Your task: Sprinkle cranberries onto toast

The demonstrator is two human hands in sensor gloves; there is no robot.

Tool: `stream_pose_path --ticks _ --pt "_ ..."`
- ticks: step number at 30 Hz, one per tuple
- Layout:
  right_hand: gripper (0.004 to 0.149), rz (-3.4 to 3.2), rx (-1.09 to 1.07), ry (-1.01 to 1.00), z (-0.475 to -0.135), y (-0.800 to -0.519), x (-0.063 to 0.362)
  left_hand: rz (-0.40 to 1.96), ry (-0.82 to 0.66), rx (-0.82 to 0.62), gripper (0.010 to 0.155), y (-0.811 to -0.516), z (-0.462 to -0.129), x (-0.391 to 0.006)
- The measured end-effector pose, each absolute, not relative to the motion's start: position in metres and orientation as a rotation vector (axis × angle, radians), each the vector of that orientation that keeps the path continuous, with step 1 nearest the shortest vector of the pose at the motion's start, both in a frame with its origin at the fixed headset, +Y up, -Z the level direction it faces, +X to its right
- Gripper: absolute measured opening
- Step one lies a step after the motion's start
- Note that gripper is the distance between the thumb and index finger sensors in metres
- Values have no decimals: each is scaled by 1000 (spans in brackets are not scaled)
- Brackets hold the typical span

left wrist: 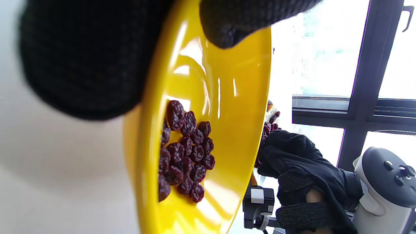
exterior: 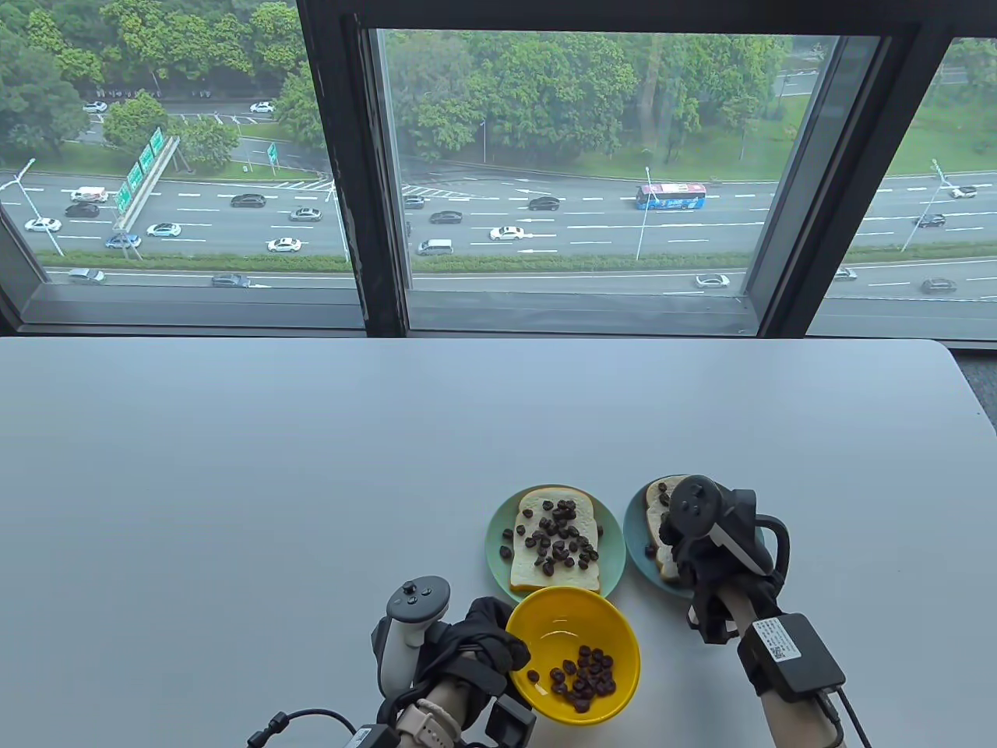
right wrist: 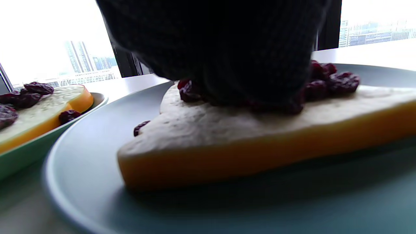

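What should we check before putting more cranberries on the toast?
1. Bowl still has cranberries: ok.
2. Left hand holds the bowl's rim: ok.
3. Right hand is over the right toast: ok.
4. Right toast lies flat on its plate: ok.
5. Right fingers have let go of their cranberries: cannot tell, glove hides them.
6. Left toast is covered: ok.

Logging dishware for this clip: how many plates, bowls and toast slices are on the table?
Plates: 2, green plate and blue plate
Bowls: 1, yellow bowl
Toast slices: 2, left toast and right toast
Total: 5
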State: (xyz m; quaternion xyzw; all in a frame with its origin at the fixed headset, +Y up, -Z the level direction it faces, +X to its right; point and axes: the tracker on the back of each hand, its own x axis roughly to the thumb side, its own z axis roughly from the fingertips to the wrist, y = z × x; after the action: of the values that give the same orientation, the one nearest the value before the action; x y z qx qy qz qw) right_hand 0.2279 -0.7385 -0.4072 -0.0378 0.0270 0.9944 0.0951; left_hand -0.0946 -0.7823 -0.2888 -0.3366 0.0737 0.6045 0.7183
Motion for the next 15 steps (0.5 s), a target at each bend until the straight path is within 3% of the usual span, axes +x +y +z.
stream_pose_path --ticks 15 --pt "40 2914 -84 48 -396 -720 227 1309 177 -677 59 -776 -289 -105"
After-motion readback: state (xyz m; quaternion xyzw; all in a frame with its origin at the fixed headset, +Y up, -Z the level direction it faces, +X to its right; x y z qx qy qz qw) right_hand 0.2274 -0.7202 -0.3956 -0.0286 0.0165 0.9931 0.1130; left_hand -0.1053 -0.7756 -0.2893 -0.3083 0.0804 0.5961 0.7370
